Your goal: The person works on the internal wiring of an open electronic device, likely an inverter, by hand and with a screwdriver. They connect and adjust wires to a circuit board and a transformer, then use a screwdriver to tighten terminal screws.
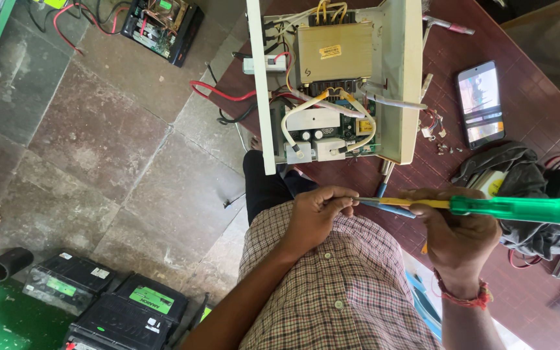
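Screwdriver (487, 207): green translucent handle with a yellow-sleeved shaft, held level across the lower middle of the head view, above the person's checked shirt (332, 285) and the near edge of the desk (526, 104).
Right hand (458, 233): fingers curled shut around the shaft just where it meets the handle; the handle sticks out to the right past the hand. A red thread band sits on the wrist.
Left hand (315, 210): fingertips pinched closed on the tip end of the screwdriver shaft.
Blue tool (387, 206): a slim blue handle lies slanted just under the shaft, between the two hands (what kind of tool it is, I cannot tell).
Open inverter chassis (338, 78): white metal case on the desk beyond the hands, showing a brass-coloured transformer, a green circuit board and thick white and yellow cables.
Smartphone (481, 104): lies screen-up, lit, to the right of the chassis.
Grey cloth (520, 188): bunched behind the screwdriver handle.
Batteries (118, 304): several black ones stand on the stone floor at lower left.
Second open unit (163, 26): on the floor at the top, with red and black wires.
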